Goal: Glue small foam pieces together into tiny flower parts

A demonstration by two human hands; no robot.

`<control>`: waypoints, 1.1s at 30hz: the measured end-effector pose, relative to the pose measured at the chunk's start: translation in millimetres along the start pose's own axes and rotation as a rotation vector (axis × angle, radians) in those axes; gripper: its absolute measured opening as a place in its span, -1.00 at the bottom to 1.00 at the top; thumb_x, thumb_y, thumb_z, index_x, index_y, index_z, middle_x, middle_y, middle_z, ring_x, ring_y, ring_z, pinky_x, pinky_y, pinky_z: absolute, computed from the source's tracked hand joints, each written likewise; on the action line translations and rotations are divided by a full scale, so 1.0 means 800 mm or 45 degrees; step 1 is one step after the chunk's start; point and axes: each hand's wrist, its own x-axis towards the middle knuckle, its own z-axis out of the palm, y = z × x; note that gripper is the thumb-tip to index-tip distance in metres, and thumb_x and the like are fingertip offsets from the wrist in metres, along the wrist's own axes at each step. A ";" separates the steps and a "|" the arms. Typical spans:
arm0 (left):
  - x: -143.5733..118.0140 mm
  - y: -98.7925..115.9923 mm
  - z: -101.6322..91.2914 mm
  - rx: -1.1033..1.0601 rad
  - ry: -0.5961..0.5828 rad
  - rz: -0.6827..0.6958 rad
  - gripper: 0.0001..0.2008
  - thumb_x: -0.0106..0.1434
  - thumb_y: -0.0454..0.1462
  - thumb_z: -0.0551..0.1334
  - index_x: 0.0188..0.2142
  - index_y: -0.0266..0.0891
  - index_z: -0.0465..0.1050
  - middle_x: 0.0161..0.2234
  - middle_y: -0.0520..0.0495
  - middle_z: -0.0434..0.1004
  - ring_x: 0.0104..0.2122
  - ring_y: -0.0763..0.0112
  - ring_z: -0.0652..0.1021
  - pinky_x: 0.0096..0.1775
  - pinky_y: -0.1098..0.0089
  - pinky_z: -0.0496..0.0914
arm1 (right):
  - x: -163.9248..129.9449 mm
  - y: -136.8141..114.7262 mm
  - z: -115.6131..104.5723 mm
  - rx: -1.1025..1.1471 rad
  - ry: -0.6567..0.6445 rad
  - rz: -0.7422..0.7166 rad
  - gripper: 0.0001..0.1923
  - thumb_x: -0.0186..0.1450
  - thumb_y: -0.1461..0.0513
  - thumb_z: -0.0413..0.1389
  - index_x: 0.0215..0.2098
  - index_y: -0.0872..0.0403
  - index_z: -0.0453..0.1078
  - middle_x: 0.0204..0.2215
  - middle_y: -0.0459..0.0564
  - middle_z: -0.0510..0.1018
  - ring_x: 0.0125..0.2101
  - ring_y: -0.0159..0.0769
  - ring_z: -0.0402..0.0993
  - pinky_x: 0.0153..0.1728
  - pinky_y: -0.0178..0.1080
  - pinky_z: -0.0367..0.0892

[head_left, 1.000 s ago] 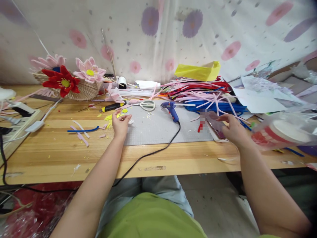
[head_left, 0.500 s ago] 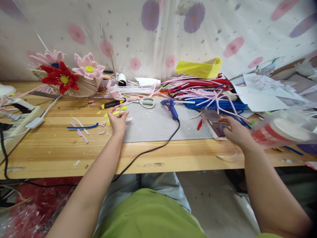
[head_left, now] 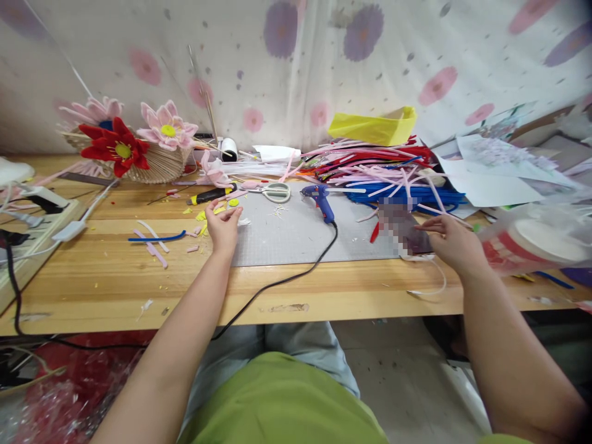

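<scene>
Phone, screen blurred, no readable writing, is lying near tabletop's front edge w/ right hand fingertips touching it, not gripping. Left hand is resting loosely curled, holding nothing, at gray mat's left edge.

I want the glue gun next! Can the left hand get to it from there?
Probably yes. The left hand rests at the grey mat's edge, and only bare mat lies between it and the blue glue gun.

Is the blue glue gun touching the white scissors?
Apart. The head view shows the blue glue gun lying right of the white scissors, with a bare strip of grey mat between them.
</scene>
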 end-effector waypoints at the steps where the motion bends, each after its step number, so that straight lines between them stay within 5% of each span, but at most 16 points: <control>1: 0.000 0.000 0.000 0.016 0.018 0.003 -0.48 0.00 -0.47 0.32 -0.10 -0.21 0.12 -0.49 0.10 0.50 -0.40 0.49 0.58 -0.14 0.38 0.40 | -0.002 -0.004 -0.004 0.059 -0.049 0.004 -0.74 0.07 0.33 -0.04 -0.29 -0.05 0.31 -0.24 -0.10 0.62 -0.26 -0.23 0.51 -0.36 -0.25 0.32; 6: 0.002 0.001 -0.001 0.066 0.078 0.021 -0.47 -0.04 -0.45 0.35 -0.14 -0.20 0.12 -0.51 0.15 0.46 -0.44 0.51 0.55 -0.19 0.41 0.40 | -0.013 -0.024 -0.020 0.237 -0.216 0.069 -0.69 0.04 0.38 -0.06 -0.31 -0.06 0.32 -0.22 -0.05 0.61 -0.34 -0.26 0.47 -0.38 -0.25 0.25; 13: 0.001 -0.001 0.000 -0.028 -0.033 0.022 -0.49 0.06 -0.50 0.24 -0.02 -0.22 0.12 -0.40 0.00 0.55 -0.28 0.43 0.60 -0.05 0.33 0.38 | -0.005 -0.021 -0.021 0.182 -0.164 0.278 -0.74 0.04 0.42 -0.01 -0.40 -0.07 0.28 -0.21 0.00 0.61 -0.20 -0.24 0.45 -0.29 -0.20 0.23; 17: 0.001 0.001 0.000 0.002 -0.003 0.036 -0.48 0.03 -0.47 0.29 -0.06 -0.20 0.14 -0.43 0.05 0.53 -0.35 0.47 0.59 -0.10 0.36 0.40 | 0.002 -0.017 -0.020 0.154 -0.115 0.311 -0.73 0.03 0.43 -0.02 -0.41 -0.06 0.27 -0.24 0.04 0.59 -0.19 -0.20 0.45 -0.27 -0.15 0.22; 21: 0.001 0.005 -0.001 0.029 0.078 0.030 -0.48 -0.03 -0.44 0.36 -0.13 -0.20 0.15 -0.51 0.14 0.47 -0.45 0.54 0.54 -0.22 0.44 0.40 | 0.006 -0.016 -0.014 0.156 0.038 0.214 -0.73 0.04 0.42 -0.01 -0.34 -0.03 0.29 -0.29 0.08 0.54 -0.21 -0.21 0.43 -0.23 -0.17 0.24; 27: 0.002 -0.002 -0.003 -0.007 0.042 0.013 -0.48 0.00 -0.47 0.31 -0.06 -0.23 0.18 -0.45 0.07 0.51 -0.37 0.51 0.56 -0.19 0.44 0.38 | 0.004 -0.027 -0.005 0.132 0.023 -0.027 -0.84 0.09 0.35 0.03 -0.36 0.02 0.34 -0.29 0.09 0.50 -0.29 -0.24 0.38 -0.26 -0.22 0.24; 33: 0.000 -0.004 -0.003 -0.070 -0.061 -0.005 -0.50 0.05 -0.47 0.26 -0.02 -0.23 0.19 -0.41 0.01 0.56 -0.31 0.49 0.58 -0.08 0.39 0.37 | -0.008 -0.111 0.008 0.346 -0.085 -0.279 -0.88 0.14 0.29 0.02 -0.36 0.07 0.38 -0.33 0.08 0.50 -0.34 -0.25 0.38 -0.30 -0.23 0.25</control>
